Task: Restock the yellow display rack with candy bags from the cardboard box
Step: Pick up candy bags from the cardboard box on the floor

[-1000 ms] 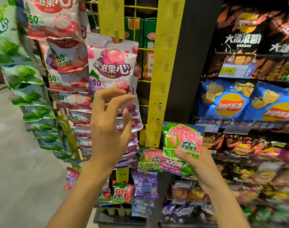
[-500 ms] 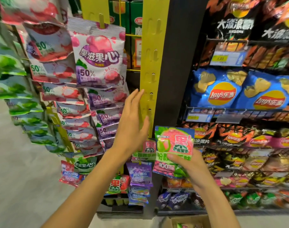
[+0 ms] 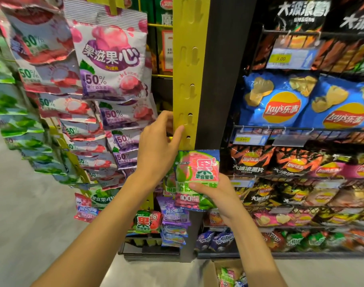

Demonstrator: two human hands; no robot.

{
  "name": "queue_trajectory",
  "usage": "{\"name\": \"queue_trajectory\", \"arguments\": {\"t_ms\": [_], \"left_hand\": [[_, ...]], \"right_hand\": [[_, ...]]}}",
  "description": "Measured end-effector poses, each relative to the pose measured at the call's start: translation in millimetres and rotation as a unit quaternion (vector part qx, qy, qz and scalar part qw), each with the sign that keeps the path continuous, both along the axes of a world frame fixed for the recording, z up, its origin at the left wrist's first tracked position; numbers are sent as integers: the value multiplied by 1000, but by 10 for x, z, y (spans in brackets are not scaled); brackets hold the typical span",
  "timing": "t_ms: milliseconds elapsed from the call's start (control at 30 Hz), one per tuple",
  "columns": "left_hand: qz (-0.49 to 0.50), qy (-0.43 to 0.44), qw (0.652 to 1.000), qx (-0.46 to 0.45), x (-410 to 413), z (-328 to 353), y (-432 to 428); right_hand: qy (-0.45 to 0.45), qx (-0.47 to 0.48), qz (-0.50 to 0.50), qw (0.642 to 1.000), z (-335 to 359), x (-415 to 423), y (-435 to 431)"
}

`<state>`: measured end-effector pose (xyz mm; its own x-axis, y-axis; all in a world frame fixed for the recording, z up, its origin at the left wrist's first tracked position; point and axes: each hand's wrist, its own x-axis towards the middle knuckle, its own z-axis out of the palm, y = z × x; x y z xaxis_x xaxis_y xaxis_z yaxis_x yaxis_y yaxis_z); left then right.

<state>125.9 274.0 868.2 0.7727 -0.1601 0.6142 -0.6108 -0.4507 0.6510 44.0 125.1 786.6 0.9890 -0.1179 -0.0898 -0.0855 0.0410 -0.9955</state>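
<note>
Head view.

- Bag (image 3: pixel 197 172): green and pink candy bag, upright, long axis vertical. Its printed face points at the camera and its sealed top edge is uppermost. It sits over the lower end of the rack (image 3: pixel 189 69), just under the left thumb.
- Right hand (image 3: pixel 215 193): reaches up from the lower right with the forearm sloping up and left. Its thumb lies across the bag's front and its fingers are behind, clamped on the bag's lower half.
- Left hand (image 3: pixel 158 150): above and left of the bag, back of the hand toward the camera, forearm rising from the lower left. The thumb lies on the rack's front face and the fingers bend at its left edge. Whether they pinch it cannot be told.
- Rack: a yellow vertical strip with paired slots; above the left hand its face is bare.
- Purple bags (image 3: pixel 112 59): hang in an overlapping column just left of the left hand.
- Chip shelves (image 3: pixel 276 104): right of the right hand, past a dark post.
- Box (image 3: pixel 212 272): on the floor below the right forearm, open, with candy bags inside.
</note>
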Motion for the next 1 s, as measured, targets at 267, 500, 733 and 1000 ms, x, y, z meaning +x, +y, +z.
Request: {"name": "queue_trajectory", "arguments": {"t_ms": [267, 500, 733, 1000], "left_hand": [[-31, 31, 999, -19, -7, -9, -24], [-27, 36, 999, -21, -47, -5, -14], [-18, 35, 999, -23, -82, 5, -25], [5, 18, 1000, -17, -58, -3, -4]], "right_hand": [[12, 21, 25, 999, -75, 101, 17], [39, 32, 36, 998, -210, 95, 59], [51, 31, 29, 998, -224, 91, 87], [65, 15, 25, 997, -275, 117, 160]]}}
